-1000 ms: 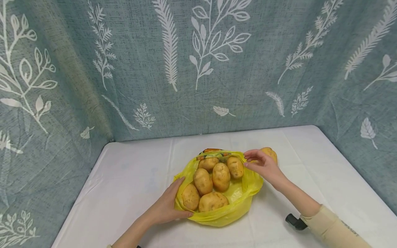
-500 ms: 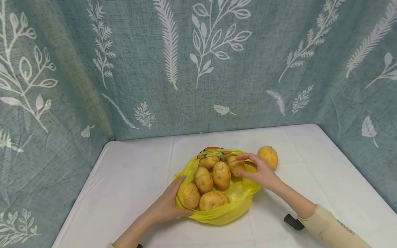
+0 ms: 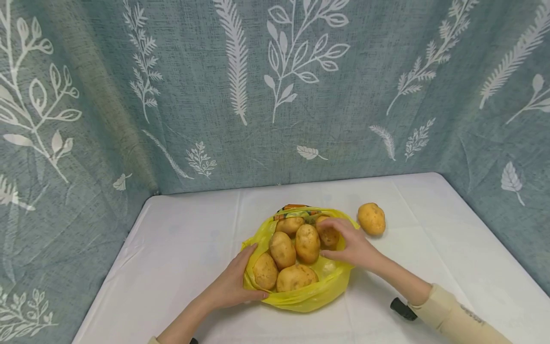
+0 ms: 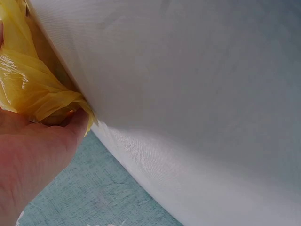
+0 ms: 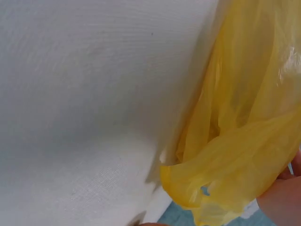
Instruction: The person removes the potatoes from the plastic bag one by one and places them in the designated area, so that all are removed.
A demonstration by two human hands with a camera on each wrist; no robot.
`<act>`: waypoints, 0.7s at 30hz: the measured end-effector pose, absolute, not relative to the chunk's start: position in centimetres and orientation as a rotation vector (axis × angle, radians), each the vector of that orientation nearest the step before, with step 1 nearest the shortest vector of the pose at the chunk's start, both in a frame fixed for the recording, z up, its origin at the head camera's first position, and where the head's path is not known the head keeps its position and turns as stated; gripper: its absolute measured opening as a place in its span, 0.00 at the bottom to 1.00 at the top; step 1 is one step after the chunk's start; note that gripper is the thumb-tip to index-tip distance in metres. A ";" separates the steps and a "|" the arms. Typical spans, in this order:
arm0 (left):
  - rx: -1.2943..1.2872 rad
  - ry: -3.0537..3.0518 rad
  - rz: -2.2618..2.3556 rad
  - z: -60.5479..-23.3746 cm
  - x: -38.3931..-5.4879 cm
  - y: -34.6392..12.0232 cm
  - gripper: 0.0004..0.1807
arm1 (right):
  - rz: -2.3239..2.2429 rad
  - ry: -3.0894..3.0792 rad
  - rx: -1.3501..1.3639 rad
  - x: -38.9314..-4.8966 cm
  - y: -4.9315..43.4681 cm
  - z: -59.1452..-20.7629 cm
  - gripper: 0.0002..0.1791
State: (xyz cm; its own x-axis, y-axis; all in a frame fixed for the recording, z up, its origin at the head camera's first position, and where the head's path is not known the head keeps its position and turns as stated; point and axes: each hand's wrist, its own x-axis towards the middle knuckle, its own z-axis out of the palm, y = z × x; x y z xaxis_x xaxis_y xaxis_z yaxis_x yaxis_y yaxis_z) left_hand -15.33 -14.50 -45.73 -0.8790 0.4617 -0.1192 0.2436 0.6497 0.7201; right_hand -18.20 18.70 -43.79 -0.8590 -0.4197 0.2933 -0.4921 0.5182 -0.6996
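Observation:
A yellow plastic bag [image 3: 309, 302] lies with its mouth wide, and several potatoes [image 3: 307, 243] sit inside. My left hand [image 3: 234, 281] holds the bag's left rim; in the left wrist view its thumb [image 4: 77, 125] lies against the bunched plastic. Over the bag's right side, my right hand [image 3: 350, 243] reaches in. Its fingers curl over the far-right potato [image 3: 330, 237], with the thumb on the near side; the fingertips are partly hidden. In the right wrist view, bag plastic [image 5: 244, 141] covers most of that hand.
One potato [image 3: 371, 219] lies outside the bag on the white-covered table [image 3: 193, 239], to the right. A patterned orange-and-dark piece [image 3: 296, 211] shows at the bag's far rim. A leaf-print curtain [image 3: 275, 143] stands behind the table and at both sides.
My right hand has moved left from the bag's right rim, into the bag and round the far-right potato. The right rim has come slightly inward. My left hand has stayed put.

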 end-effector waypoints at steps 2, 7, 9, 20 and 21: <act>0.565 2.579 1.061 -45.8 -15.3 -14.5 0.63 | 1.228 -2.658 0.842 -18.1 18.4 -43.8 0.33; 0.569 2.586 1.057 -45.8 -15.4 -14.5 0.63 | 1.158 -2.654 0.909 -18.0 18.0 -44.0 0.38; 0.571 2.588 1.056 -45.8 -15.4 -14.5 0.63 | 1.144 -2.652 0.927 -18.0 17.8 -44.1 0.40; 0.569 2.592 1.047 -45.8 -15.3 -14.5 0.62 | 1.020 -2.680 1.001 -18.2 17.3 -44.7 0.48; 0.568 2.594 1.044 -45.8 -15.3 -14.5 0.62 | 1.013 -2.683 1.006 -18.2 17.3 -44.7 0.48</act>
State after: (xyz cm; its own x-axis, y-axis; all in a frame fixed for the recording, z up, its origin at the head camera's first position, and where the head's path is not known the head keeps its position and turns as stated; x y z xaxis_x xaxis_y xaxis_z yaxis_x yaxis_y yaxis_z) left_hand -15.31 -14.51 -45.82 -0.8809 0.4588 -0.1158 0.2507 0.6601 0.7081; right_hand -18.22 17.26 -44.74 -0.7762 -0.5486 0.3106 -0.6170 0.5600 -0.5529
